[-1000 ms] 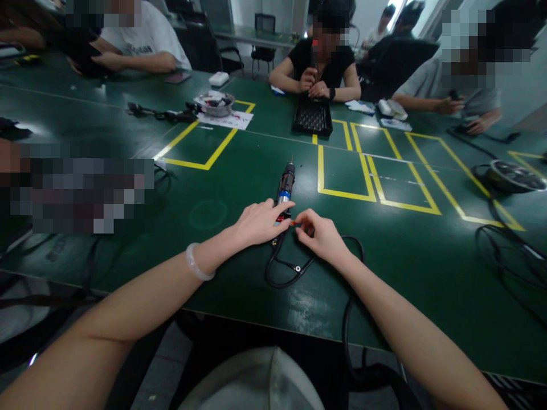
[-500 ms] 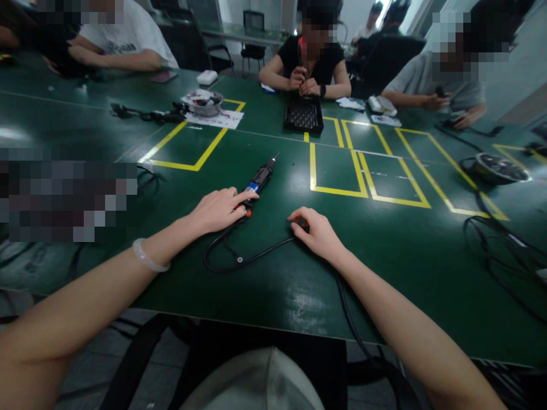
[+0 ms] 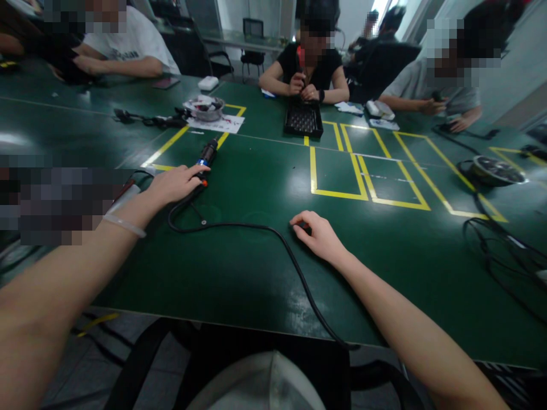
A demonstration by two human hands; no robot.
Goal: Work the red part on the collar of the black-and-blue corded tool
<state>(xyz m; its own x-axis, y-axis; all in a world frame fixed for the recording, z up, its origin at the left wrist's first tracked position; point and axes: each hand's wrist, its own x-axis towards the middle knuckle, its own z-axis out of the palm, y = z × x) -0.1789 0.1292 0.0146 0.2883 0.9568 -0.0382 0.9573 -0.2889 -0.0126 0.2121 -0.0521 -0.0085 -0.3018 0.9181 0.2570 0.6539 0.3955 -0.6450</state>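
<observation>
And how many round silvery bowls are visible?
2: one bowl on white paper, beyond the black electric screwdriver under the left hand; another bowl at far right. Others may be hidden.

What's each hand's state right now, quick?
Left hand: closed over the electric screwdriver, holding it.
Right hand: fingers loosely curled; whether it holds anything cannot be told.

Bracelet (image 3: 125, 224) on my left wrist: one smooth, plain band, milky white, faintly translucent. My left hand (image 3: 175, 183) bare beyond the bracelet; left forearm (image 3: 81, 267) bare behind it. Well right of the bracelet, my right hand (image 3: 318, 236) and right forearm (image 3: 384, 302), also bare. Below and right of the bracelet, rounded cloth (image 3: 248, 384): pale grey-green, single seam (image 3: 271, 378) up its middle. Garment type unclear.
</observation>
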